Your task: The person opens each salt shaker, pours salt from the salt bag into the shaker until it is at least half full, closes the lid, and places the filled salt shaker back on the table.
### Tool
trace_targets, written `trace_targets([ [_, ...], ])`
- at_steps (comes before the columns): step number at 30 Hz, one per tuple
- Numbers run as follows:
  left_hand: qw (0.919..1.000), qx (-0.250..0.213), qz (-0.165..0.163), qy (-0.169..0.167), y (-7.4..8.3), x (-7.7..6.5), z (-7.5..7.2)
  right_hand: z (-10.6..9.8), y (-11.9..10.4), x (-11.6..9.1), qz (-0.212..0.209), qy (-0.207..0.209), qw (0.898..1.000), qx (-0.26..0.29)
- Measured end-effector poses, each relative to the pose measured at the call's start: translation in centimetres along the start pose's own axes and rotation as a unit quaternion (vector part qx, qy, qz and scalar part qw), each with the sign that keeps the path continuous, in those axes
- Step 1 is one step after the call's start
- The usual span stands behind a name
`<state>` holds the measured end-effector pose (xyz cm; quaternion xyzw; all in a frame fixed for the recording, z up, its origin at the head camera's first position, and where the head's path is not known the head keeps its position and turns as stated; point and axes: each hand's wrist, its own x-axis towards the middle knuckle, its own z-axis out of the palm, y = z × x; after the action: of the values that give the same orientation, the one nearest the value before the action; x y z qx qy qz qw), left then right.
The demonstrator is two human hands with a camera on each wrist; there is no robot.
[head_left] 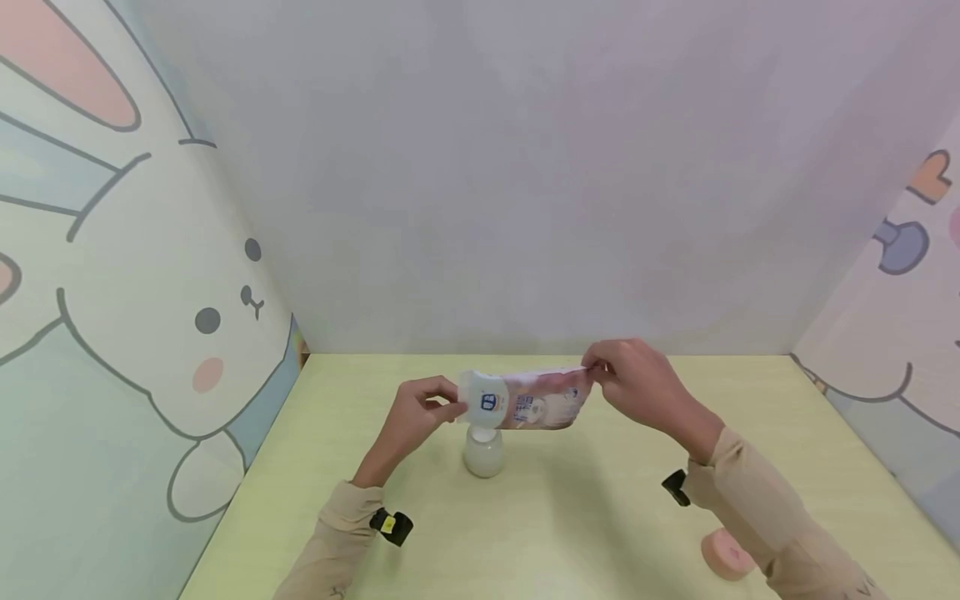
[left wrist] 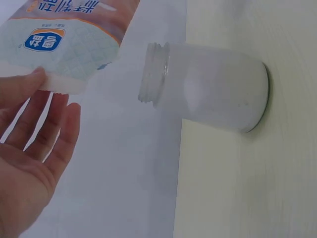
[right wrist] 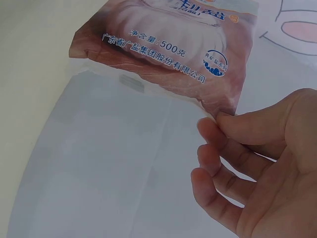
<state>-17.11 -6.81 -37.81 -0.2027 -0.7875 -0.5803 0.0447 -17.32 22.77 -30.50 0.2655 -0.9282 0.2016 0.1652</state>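
A salt bag (head_left: 536, 402), pink and white with blue lettering, is stretched sideways between my two hands above the table. With thumb and fingers my left hand (head_left: 422, 417) pinches its pale end, beside the blue logo. At the other end, my right hand (head_left: 637, 385) pinches a corner; in the right wrist view that corner of the bag (right wrist: 168, 44) lies between thumb and forefinger. A whitish glass jar (head_left: 483, 454) stands upright on the table under the bag's left part. Its threaded mouth (left wrist: 153, 73) has no lid on it. Whether salt remains in the bag is hard to tell.
A round pink lid-like piece (head_left: 726, 554) lies on the pale yellow table (head_left: 525, 533), near my right forearm. A grey wall (head_left: 540, 183) rises at the back. Side panels with a cartoon rabbit (head_left: 150, 317) border the table left and right.
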Motion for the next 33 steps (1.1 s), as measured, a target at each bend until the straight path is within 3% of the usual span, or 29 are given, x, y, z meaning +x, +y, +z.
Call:
trace_targets([
  [26,0.9963,0.027,0.081,0.014,2.6,1.0,1.1,0.8,2.5,-1.9,0.035,-0.011,0.999,0.026],
  [33,0.996,0.027,0.084,0.015,3.4,1.3,1.6,1.3,3.2,-2.4,0.047,-0.011,0.999,0.022],
])
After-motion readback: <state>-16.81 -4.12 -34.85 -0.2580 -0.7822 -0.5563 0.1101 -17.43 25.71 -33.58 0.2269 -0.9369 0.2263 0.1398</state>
